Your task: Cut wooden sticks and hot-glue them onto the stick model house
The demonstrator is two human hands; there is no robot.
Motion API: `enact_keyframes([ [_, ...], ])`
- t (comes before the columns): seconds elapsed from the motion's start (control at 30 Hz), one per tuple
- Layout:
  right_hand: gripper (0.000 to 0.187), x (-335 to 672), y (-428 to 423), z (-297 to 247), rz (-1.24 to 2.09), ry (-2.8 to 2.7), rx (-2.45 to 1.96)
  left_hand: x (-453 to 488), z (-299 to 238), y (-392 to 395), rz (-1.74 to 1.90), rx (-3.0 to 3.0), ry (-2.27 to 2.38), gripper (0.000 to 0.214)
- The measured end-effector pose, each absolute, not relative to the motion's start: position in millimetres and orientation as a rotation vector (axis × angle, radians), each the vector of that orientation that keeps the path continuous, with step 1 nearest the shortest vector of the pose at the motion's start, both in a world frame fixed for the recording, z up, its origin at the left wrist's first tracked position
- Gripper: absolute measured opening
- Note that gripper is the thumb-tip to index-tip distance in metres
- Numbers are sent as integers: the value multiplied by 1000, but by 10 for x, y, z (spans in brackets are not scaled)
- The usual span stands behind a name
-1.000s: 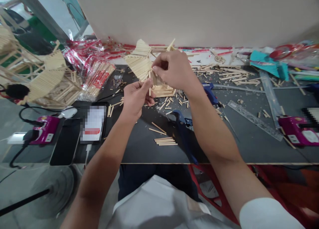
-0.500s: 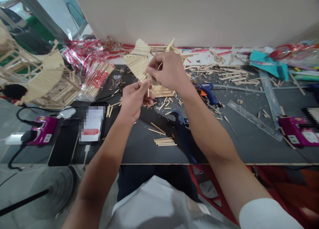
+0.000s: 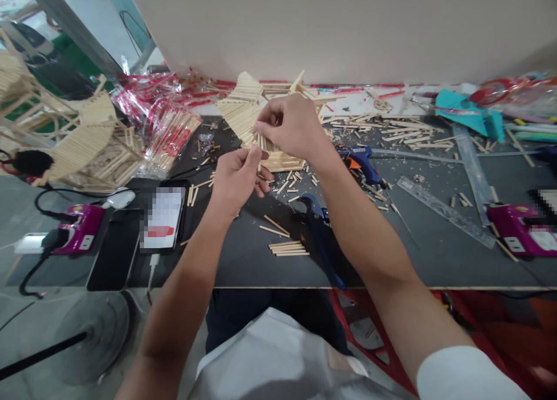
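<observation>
My left hand (image 3: 237, 177) is closed in a pinch on a short wooden stick (image 3: 259, 168), with only a little of it showing by the thumb. Just above, my right hand (image 3: 293, 124) pinches with thumb and forefinger at the stick's upper end, partly hidden by the fingers. Behind both hands stands a model of glued wooden sticks (image 3: 239, 113) with slatted, roof-like panels. My right hand covers much of it. Several loose sticks (image 3: 289, 248) lie on the dark table (image 3: 243, 261) in front. A dark blue cutter (image 3: 319, 237) rests beside my right forearm.
A blue glue gun (image 3: 363, 162) lies right of the model, near scattered stick offcuts (image 3: 404, 130). A clear ruler (image 3: 444, 211) is farther right. Left are phones (image 3: 163, 217), a purple power socket (image 3: 82, 229), bagged sticks (image 3: 167, 136) and a larger stick model (image 3: 82, 145).
My left hand has shifted slightly right and up, and less of the stick shows between the hands. My right hand stays almost in place. The view has moved slightly.
</observation>
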State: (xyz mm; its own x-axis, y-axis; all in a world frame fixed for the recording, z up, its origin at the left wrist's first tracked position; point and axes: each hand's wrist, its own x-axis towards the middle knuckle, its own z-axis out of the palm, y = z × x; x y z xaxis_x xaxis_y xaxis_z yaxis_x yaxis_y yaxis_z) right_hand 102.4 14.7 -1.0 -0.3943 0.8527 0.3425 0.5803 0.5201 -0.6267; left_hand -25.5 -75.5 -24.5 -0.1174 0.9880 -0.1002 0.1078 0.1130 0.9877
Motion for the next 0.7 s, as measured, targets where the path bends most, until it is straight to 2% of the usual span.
enact_keyframes([
  [0.13,8,1015,138,-17,535,-2103,-1152,-198,-215,-787,1128,1502,1720,11],
  [0.27,8,1007,126,-26,528,-2093,-1123,-104,-189,-780,1046,1828,2036,17],
  [0.43,9,1001,115,-26,524,-2106,-1163,-19,-176,-773,1105,1807,2090,27],
  [0.7,9,986,124,-42,529,-2106,-1187,36,-174,-755,1142,1687,2140,22],
])
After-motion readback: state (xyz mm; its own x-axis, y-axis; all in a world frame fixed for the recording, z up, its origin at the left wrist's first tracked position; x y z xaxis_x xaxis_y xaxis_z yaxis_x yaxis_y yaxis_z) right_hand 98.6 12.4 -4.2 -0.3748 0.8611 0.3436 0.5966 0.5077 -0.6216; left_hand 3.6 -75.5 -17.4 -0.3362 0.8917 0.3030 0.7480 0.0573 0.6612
